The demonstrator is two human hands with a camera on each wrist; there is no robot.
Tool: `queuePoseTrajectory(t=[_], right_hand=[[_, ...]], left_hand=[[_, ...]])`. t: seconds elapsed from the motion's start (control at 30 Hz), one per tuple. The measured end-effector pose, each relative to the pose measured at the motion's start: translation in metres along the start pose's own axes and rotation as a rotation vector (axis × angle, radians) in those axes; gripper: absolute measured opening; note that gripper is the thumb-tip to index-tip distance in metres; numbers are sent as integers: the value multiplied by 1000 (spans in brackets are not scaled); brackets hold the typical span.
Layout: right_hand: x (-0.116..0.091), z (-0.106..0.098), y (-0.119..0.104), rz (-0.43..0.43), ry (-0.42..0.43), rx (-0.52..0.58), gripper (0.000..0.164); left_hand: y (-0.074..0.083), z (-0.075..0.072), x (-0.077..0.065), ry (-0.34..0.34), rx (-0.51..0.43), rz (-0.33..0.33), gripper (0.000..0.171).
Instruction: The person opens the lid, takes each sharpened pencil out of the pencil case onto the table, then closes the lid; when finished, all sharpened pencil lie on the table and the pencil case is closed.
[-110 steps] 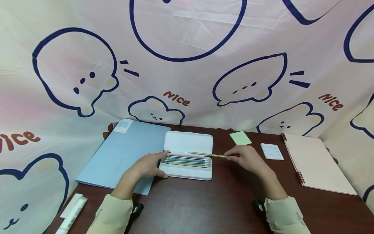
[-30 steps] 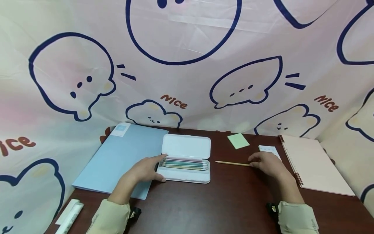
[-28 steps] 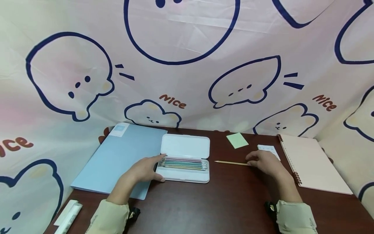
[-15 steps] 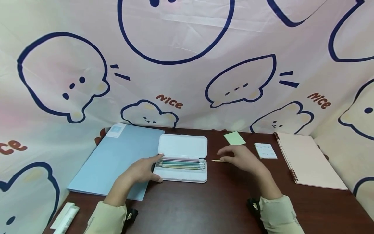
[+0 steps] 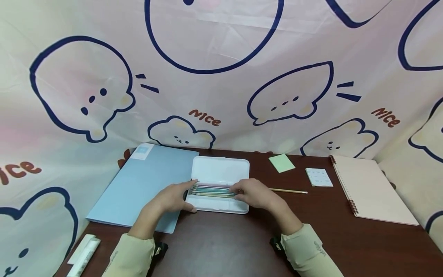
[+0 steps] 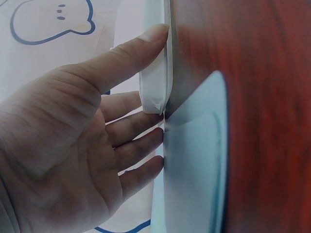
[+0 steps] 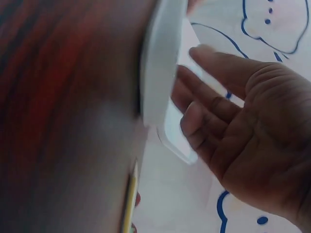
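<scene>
Shifting over the slim multicoloured pencils [image 5: 212,191] in the open white plastic case [image 5: 214,205], the right hand [image 5: 255,193], its grip indiscernible, left one thin yellow pencil [image 5: 289,190] outside on the brown desk [image 5: 221,246], rightward; the left hand [image 5: 171,198] gripped the case.

The place seems to be a small study corner; whether it belongs to a home or to an office, I cannot say. A dark, reddish-brown tabletop [image 5: 214,246] carries several stationery articles: a blue folder [image 5: 138,188], a white pencil case [image 5: 221,169] with coloured pencils [image 5: 211,191] inside, a loose yellow pencil [image 5: 288,190], a green paper square [image 5: 282,163], a small pad [image 5: 318,177] and a spiral notebook [image 5: 377,188]. Behind it and at both sides there hangs a pale, creased cloth [image 5: 228,96], which is printed with cartoon figures and the word "Nice".
</scene>
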State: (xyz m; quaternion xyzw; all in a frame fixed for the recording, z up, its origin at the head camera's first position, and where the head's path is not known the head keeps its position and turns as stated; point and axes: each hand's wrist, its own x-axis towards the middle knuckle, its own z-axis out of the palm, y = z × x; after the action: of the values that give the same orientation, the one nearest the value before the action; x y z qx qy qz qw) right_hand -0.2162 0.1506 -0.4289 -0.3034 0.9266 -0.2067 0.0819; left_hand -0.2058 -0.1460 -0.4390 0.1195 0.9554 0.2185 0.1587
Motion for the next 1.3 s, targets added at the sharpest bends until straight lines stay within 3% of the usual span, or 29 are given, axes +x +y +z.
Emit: queuePoseTrajectory(t=[0.3,0.77,1.07,1.3], right_hand=[[8,12,-5,-37,-8,-113,20],[10,17,-10,-24,34,-179,16],[8,15,-9,-17,29,-161,14],[7,7,-10,71,17,-165,21]], left_hand=[[1,1,-2,4,1,-4,97],[1,0,-1,6,21,5,98],[1,2,3,-4,11,7,98],[-2,1,2,-3,23,14,98]])
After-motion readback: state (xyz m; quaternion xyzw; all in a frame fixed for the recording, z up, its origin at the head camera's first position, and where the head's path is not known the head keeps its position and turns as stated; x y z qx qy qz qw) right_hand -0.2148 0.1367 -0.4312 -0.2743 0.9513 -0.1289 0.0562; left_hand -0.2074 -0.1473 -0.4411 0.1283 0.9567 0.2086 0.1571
